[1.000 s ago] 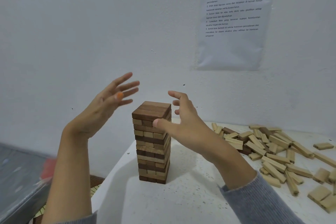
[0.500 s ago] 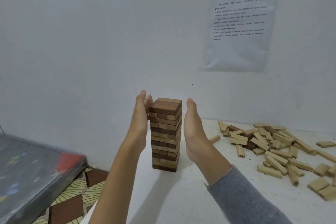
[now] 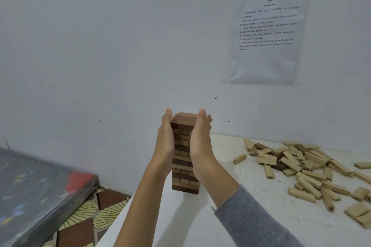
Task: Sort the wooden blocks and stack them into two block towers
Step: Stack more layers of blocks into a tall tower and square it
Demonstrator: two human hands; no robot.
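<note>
A block tower (image 3: 183, 146) of dark and light wooden layers stands upright on the white table (image 3: 200, 216) near its left edge. My left hand (image 3: 165, 138) lies flat against the tower's left side. My right hand (image 3: 199, 140) lies flat against its right side, so the tower is pressed between both palms, fingers straight and pointing up. The hands hide much of the tower's upper sides. A pile of loose blocks (image 3: 305, 164), mostly light with a few dark ones, lies to the right.
A single light block (image 3: 240, 158) lies apart between tower and pile. The wall rises close behind the table, with a printed sheet (image 3: 268, 32) taped to it. Left of the table lie a patterned floor (image 3: 84, 218) and a plastic-wrapped dark slab (image 3: 30, 192).
Both hands came in from spread and apart to flat palms pressed on the tower's two sides. The view shifted, so the tower now sits further right in frame.
</note>
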